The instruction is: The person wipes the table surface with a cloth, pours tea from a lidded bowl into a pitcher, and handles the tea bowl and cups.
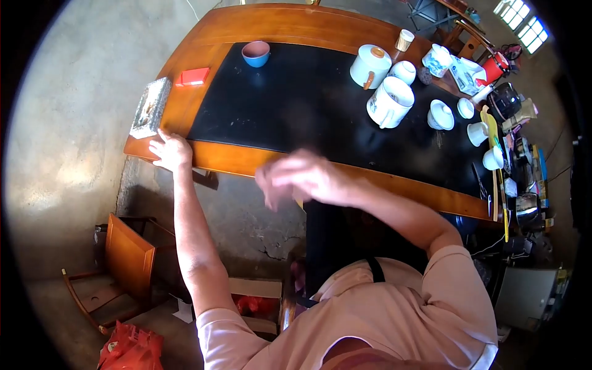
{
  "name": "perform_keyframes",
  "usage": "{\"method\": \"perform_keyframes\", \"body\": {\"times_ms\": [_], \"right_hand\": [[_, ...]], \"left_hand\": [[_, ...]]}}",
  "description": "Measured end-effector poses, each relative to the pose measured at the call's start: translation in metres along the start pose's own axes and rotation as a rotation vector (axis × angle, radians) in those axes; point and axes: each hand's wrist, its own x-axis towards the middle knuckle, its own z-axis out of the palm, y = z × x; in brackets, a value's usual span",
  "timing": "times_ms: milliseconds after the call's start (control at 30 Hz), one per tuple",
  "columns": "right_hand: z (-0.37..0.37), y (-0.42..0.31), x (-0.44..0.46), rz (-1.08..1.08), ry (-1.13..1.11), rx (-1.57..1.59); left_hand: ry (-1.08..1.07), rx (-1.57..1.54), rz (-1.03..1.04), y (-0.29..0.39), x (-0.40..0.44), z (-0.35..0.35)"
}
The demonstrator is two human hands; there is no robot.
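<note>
My left hand rests at the table's left front corner with its fingers spread and nothing in it. Just beyond its fingertips lies a grey patterned box with a pale top. Over the front edge of the wooden table, my right hand is smeared by motion, so whether its fingers hold anything is unclear. Farther back sit a red packet and a blue cup with a brownish inside.
White teaware crowds the right side, including a lidded pot, a large mug and a lidded bowl. A wooden chair stands at lower left, near a red plastic bag. A black mat covers the tabletop's middle.
</note>
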Motion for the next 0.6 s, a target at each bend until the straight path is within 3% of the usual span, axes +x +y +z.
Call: {"method": "perform_keyframes", "body": {"times_ms": [33,133,167,200,233,267,333,367,400,467,533,600], "right_hand": [[-0.014,-0.004,0.03,0.251,0.042,0.619],[-0.088,0.028,0.077,0.262,0.231,-0.052],[-0.107,0.063,0.083,0.306,0.285,-0.387],[-0.118,0.103,0.085,0.268,0.348,-0.918],[-0.132,0.125,0.093,0.604,0.233,-0.798],[-0.141,0.183,0.094,0.715,0.063,-1.011],[-0.131,0.243,0.079,0.949,0.008,-1.054],[-0.121,0.237,0.077,0.954,0.033,-1.144],[-0.114,0.202,0.09,1.042,0.054,-0.994],[-0.077,0.199,0.076,0.648,0.153,-1.073],[-0.034,0.118,0.088,0.622,0.474,0.712],[0.006,0.071,0.082,0.183,0.124,0.556]], "left_hand": [[-0.009,-0.022,-0.003,0.001,-0.002,-0.003],[0.019,-0.014,-0.026,0.003,-0.002,-0.001],[0.034,-0.029,-0.029,0.003,-0.001,0.0],[0.049,-0.044,-0.033,0.003,-0.001,0.001],[0.064,-0.058,-0.039,0.003,-0.001,0.001],[0.064,-0.062,-0.039,0.002,0.0,0.0],[0.051,-0.066,-0.029,0.002,-0.002,-0.001],[0.059,-0.067,-0.024,0.003,-0.002,-0.001],[0.064,-0.067,-0.021,0.003,-0.003,-0.002],[0.056,-0.07,-0.026,0.0,-0.005,-0.001],[0.043,-0.091,-0.033,0.003,-0.003,-0.003],[0.06,-0.068,-0.032,0.003,-0.003,-0.002]]}}
